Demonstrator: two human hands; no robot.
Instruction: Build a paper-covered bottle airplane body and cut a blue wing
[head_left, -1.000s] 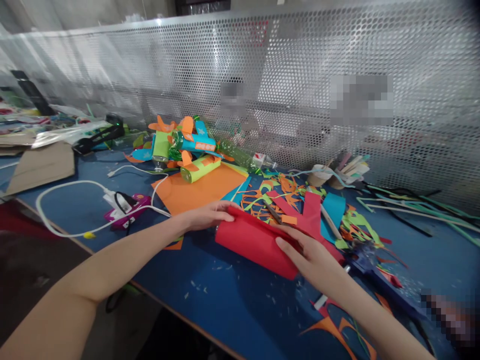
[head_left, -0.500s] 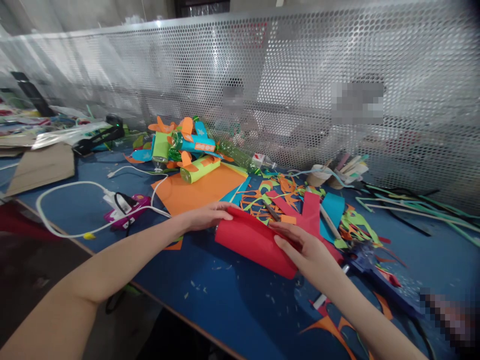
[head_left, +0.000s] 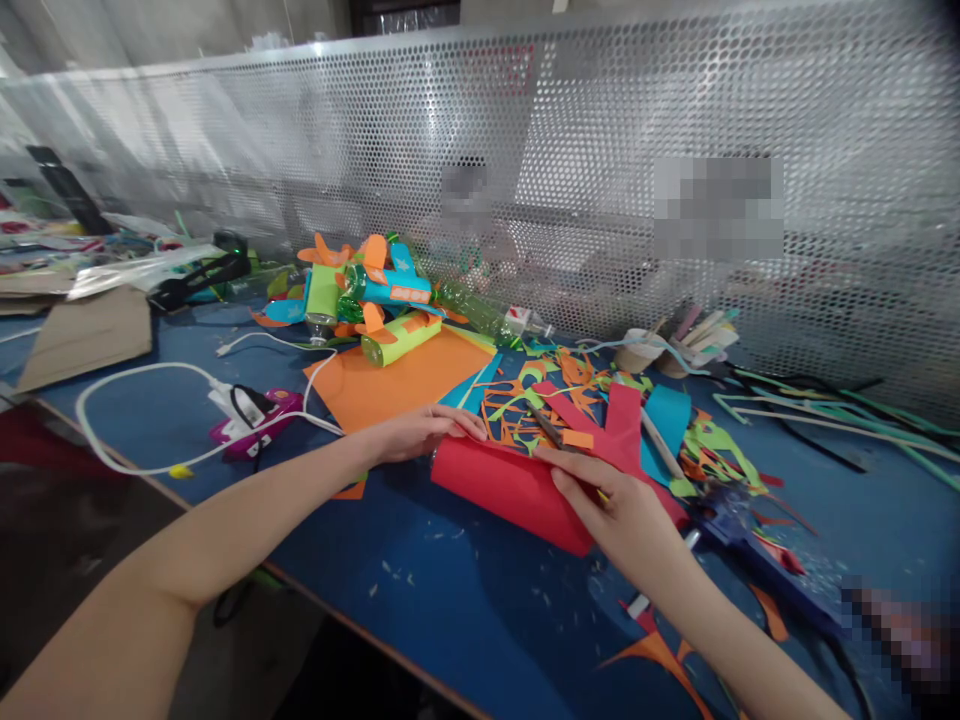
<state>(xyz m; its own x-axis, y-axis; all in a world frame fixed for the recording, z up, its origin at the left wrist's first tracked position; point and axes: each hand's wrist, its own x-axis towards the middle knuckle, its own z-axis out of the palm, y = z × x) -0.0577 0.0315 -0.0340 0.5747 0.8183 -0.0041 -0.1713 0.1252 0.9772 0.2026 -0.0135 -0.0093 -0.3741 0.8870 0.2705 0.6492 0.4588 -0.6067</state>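
Note:
A roll wrapped in red paper point(head_left: 510, 490) lies on the blue table point(head_left: 465, 590) in front of me. My left hand point(head_left: 420, 432) rests on its left end, fingers laid flat over the top edge. My right hand point(head_left: 611, 505) presses on its right part, fingers stretched along the paper's upper edge. Beyond the roll lies a heap of orange, green and red paper scraps point(head_left: 570, 400).
An orange sheet point(head_left: 390, 385) and finished paper-covered bottle planes point(head_left: 367, 295) sit behind my left hand. A pink glue gun point(head_left: 251, 420) with a white cable lies at the left. A blue glue gun point(head_left: 731, 525) lies at the right. A perforated metal screen point(head_left: 525, 160) closes the table's far side.
Both hands have slid slightly farther over the roll's top edge, pressing the red paper flatter around it. The roll stays in the same place.

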